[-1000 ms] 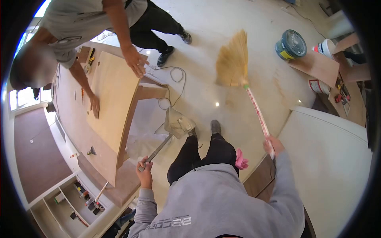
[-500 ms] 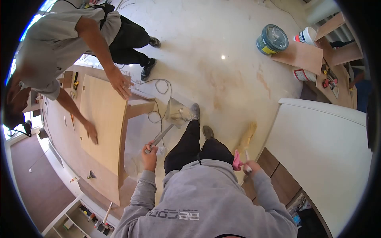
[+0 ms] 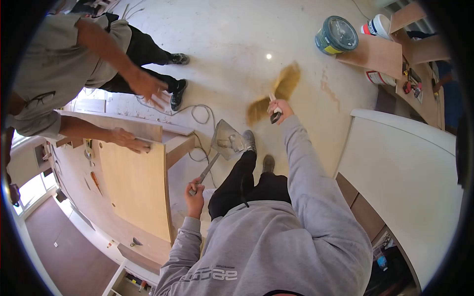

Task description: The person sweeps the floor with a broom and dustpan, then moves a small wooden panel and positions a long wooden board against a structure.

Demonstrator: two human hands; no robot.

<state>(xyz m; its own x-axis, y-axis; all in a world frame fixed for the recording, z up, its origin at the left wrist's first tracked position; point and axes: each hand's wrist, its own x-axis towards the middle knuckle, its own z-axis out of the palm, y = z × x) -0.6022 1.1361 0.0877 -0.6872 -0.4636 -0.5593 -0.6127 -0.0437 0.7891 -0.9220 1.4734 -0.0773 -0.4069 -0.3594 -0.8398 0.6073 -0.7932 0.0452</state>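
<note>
Left hand [image 3: 196, 190] is gripping grey metal dustpan [image 3: 227, 140] by its handle; right hand [image 3: 279, 112] is holding yellow straw broom [image 3: 286, 84] just right of it.

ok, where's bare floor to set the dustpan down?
Widest bare patch: pale floor between the co-worker's black shoes and the teal paint bucket. The white cabinet top on the right is bare too. Crowded around the grey metal dustpan: coiled cable, the person's own shoes and the straw broom meet there.
</note>
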